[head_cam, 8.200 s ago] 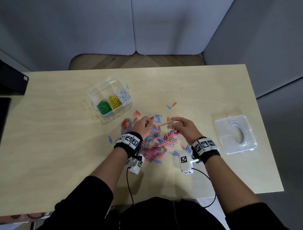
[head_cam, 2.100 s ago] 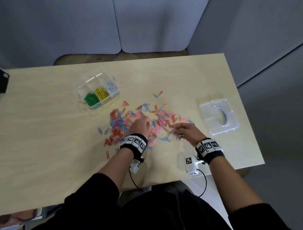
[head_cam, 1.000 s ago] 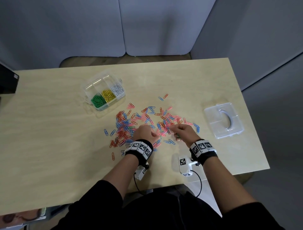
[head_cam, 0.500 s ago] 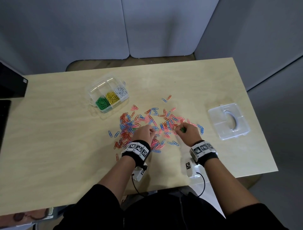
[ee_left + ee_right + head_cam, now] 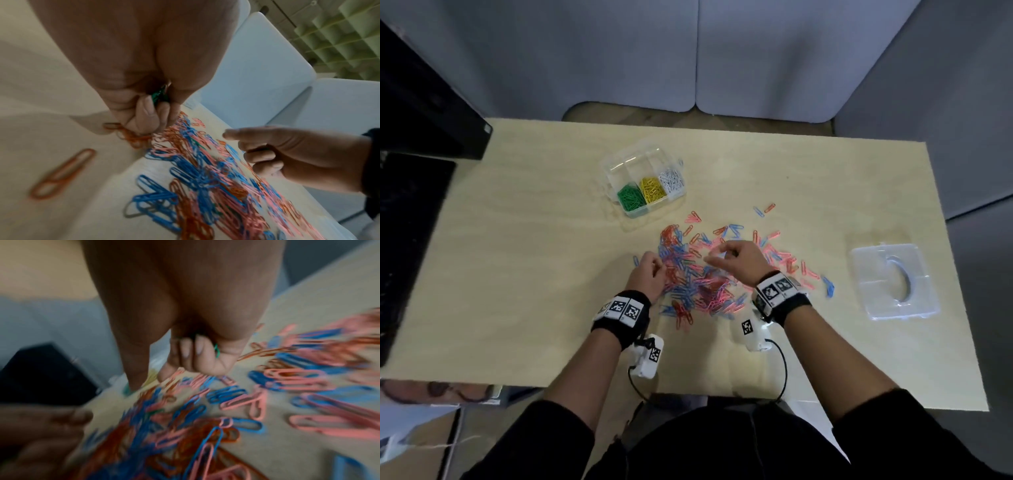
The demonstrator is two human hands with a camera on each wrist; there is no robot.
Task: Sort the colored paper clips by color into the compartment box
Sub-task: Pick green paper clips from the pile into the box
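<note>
A clear compartment box (image 5: 616, 171) at the table's back left holds green clips (image 5: 631, 198), yellow clips (image 5: 652, 187) and white clips (image 5: 672, 178) in its near row. A loose pile of blue, pink and orange paper clips (image 5: 702, 274) lies between my hands. My left hand (image 5: 655, 266) rests at the pile's left edge, its curled fingers (image 5: 148, 112) holding green clips (image 5: 159, 96) in the palm. My right hand (image 5: 717, 255) hovers over the pile's middle. It keeps a green clip (image 5: 216, 350) under curled fingers (image 5: 197, 352), with one finger pointing out.
The box's clear lid (image 5: 895, 281) lies flat at the right side of the table (image 5: 517, 274). A black monitor (image 5: 424, 113) stands at the far left. Stray clips (image 5: 763, 209) lie beyond the pile, and a single orange clip (image 5: 61, 173) lies left of it.
Both hands have shifted left across the pile toward the box side. My right hand has lifted off the table, one finger now stretched out.
</note>
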